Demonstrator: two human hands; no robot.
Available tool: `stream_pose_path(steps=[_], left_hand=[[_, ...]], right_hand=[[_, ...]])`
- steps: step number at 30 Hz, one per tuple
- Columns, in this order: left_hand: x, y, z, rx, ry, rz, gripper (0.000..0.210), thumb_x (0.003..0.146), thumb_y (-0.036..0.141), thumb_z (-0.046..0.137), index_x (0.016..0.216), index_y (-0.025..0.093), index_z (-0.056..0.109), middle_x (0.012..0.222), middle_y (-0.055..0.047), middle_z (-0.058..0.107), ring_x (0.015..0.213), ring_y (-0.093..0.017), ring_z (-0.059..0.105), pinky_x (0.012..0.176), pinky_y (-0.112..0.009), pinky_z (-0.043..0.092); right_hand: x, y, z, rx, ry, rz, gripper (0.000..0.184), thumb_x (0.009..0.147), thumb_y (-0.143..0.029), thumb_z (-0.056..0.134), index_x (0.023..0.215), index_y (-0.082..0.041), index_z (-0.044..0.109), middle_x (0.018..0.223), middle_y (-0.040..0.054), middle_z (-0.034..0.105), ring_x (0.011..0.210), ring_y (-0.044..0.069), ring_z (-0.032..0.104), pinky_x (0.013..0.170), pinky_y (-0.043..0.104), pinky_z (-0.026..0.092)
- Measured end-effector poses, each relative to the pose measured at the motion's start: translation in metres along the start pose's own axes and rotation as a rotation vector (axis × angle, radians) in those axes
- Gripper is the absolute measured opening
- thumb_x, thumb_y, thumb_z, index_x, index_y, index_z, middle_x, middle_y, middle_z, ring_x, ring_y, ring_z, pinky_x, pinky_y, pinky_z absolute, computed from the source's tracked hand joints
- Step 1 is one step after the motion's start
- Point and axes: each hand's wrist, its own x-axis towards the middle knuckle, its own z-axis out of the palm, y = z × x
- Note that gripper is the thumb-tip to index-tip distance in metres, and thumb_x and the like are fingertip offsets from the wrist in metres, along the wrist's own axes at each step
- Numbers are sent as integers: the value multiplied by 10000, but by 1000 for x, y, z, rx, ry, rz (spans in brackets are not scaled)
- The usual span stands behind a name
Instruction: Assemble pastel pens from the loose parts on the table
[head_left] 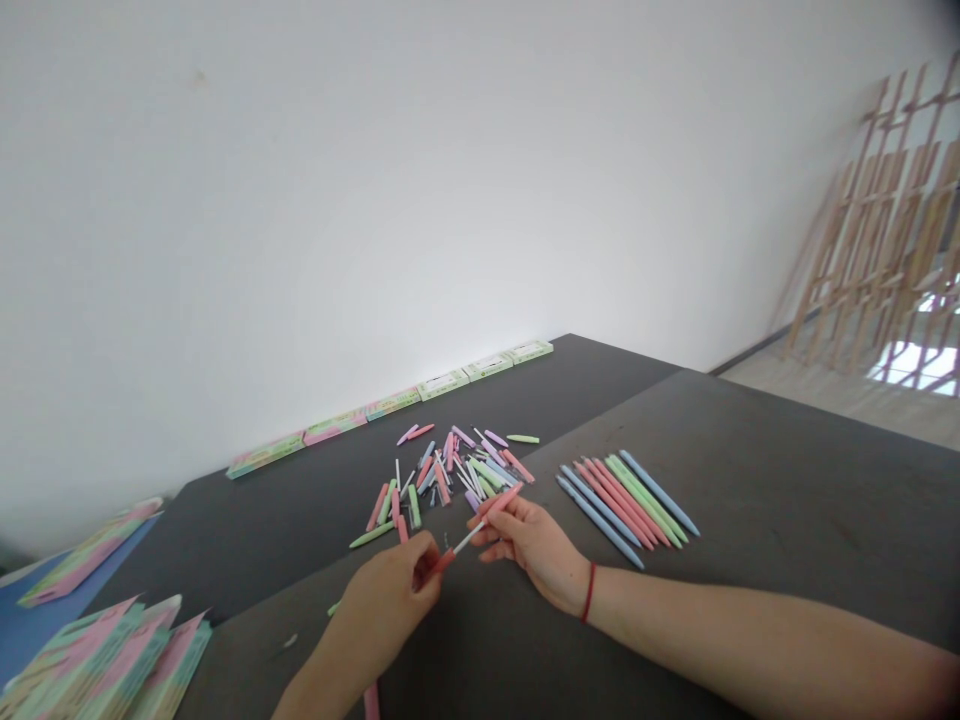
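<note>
My left hand (pixel 401 590) pinches a red pen barrel (pixel 444 561) with a white refill (pixel 471 536) sticking out of it. Between the fingers of my right hand (pixel 536 545) is a pink pen part (pixel 502 500) with a pointed end, and the white refill runs between the two parts. Just beyond both hands lies a loose pile of pen parts (pixel 442 475) in pink, green, purple and blue, with white refills among them. To the right of my right hand, several whole-looking pens (pixel 626 505) lie side by side in a row.
A line of flat boxes (pixel 390 402) runs along the wall at the back of the dark table (pixel 787 480). Pastel packages (pixel 112 660) are stacked at the front left, with another one (pixel 94 550) behind on a blue surface. Wooden racks (pixel 892 230) stand at the far right.
</note>
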Motion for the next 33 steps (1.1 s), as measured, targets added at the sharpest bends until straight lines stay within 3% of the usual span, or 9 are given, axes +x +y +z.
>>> stream_pose_path(steps=[9,13,19,27,33], left_hand=[[0,11,-1,-103,35,27,105,794,239,437,753,222,532,691,22,595,632,-145,539,605,-245,342],[-2,16,-1,-125,48,41,122,814,253,414,757,224,518,690,24,570,620,-142,517,594,-248,336],[-2,16,3,-149,64,82,147,852,290,391,775,229,500,678,32,539,610,-143,497,577,-247,322],[-2,20,7,-192,71,89,150,891,307,362,808,236,465,725,27,557,643,-147,516,598,-241,337],[-2,23,21,-224,99,62,151,909,282,313,895,249,460,823,-1,613,734,-167,588,645,-245,362]], right_hand=[[-2,10,1,-47,-112,46,294,651,-340,730,835,-120,663,790,47,639,680,118,569,585,236,468],[0,11,1,-43,-95,53,266,640,-315,736,821,-126,688,636,-7,582,527,62,463,528,212,425],[0,7,2,6,-92,51,257,646,-327,736,800,-129,679,566,-29,541,506,68,470,550,233,422],[1,9,-1,4,-118,60,279,643,-320,739,833,-121,691,576,-27,533,523,69,476,553,233,426],[3,14,-4,-15,-81,56,281,632,-327,743,823,-126,696,609,-18,559,517,59,453,531,218,417]])
